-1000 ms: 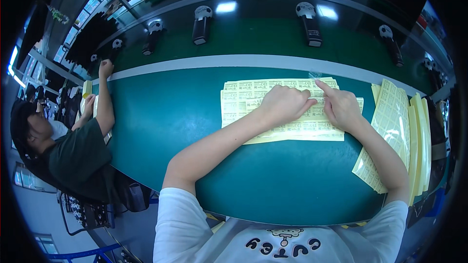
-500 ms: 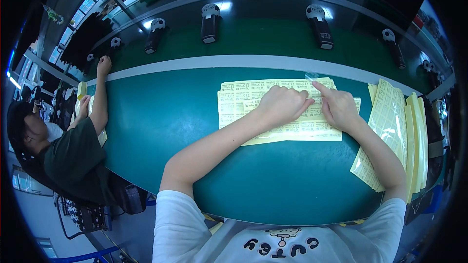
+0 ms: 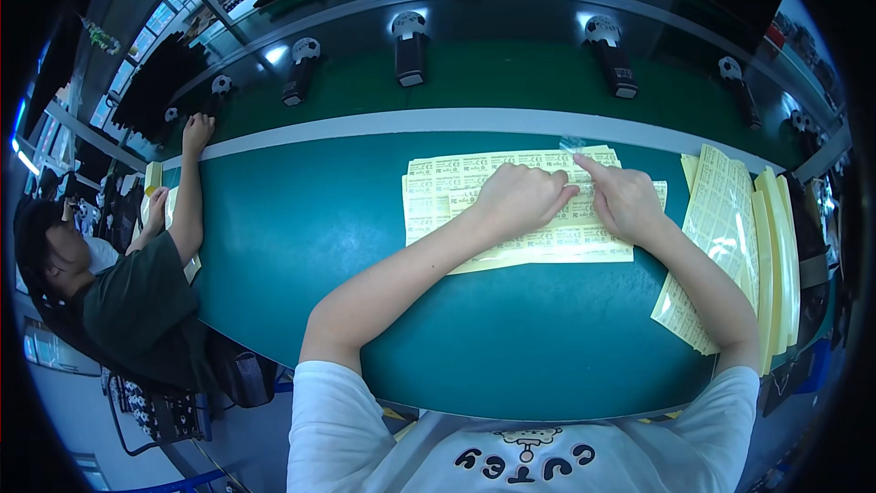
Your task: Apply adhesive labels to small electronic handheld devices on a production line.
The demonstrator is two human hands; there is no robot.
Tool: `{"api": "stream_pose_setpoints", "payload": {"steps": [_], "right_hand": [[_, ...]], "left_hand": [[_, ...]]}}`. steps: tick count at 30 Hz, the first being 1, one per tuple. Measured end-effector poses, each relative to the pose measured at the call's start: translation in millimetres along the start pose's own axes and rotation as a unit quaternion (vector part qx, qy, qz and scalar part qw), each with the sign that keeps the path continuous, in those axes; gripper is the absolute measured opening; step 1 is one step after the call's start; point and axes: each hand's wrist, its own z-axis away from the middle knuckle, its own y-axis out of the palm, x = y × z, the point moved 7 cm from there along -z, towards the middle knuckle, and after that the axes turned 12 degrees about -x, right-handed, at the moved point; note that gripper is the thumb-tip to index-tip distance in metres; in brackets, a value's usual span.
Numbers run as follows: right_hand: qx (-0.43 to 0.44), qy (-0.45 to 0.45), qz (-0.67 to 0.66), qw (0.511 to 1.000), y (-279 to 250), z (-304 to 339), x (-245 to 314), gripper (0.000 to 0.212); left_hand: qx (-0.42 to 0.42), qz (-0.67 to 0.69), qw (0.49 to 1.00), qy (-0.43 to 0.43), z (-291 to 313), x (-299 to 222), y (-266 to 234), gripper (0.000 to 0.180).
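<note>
Left hand (image 3: 518,199): curled into a loose fist, knuckles pressing the label sheet (image 3: 456,192); holds nothing visible.
Right hand (image 3: 625,203): index finger stretched toward 11 o'clock, other fingers folded; fingertip at the sheet's top edge, holding nothing.
Label sheet: yellow, flat on the green table (image 3: 301,246), at 12 o'clock from the body, under both hands; seemingly several sheets overlapped.
Clear scrap (image 3: 572,142): small, just past the pointing fingertip at the sheet's far edge; too small to identify.
Stack (image 3: 721,228): more yellow sheets at 3 o'clock, fanned, near the table's right edge.
Co-worker (image 3: 128,301): at 9 o'clock, hand (image 3: 196,132) on the table, well apart.
Risk, sheets shifting: likely if the fist eases while the finger pushes; overlapped sheets could slide askew.
Risk, label tearing or creasing: possible from picking too sharply at the edge.
Risk, stack slipping: the right forearm lies close beside it; a nudge could send sheets over the edge.
</note>
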Motion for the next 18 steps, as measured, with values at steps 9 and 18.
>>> {"api": "stream_pose_setpoints", "payload": {"steps": [9, 18], "right_hand": [[-0.021, -0.012, -0.001, 1.0, 0.6, -2.3, 0.9, 0.059], [-0.025, 0.009, -0.031, 0.999, -0.8, -1.5, 2.7, 0.054]], "left_hand": [[0.005, 0.005, 1.0, 0.002, 0.6, 2.6, 1.5, 0.036], [-0.01, -0.003, 1.0, 0.003, 4.6, 0.4, -1.3, 0.035]]}}
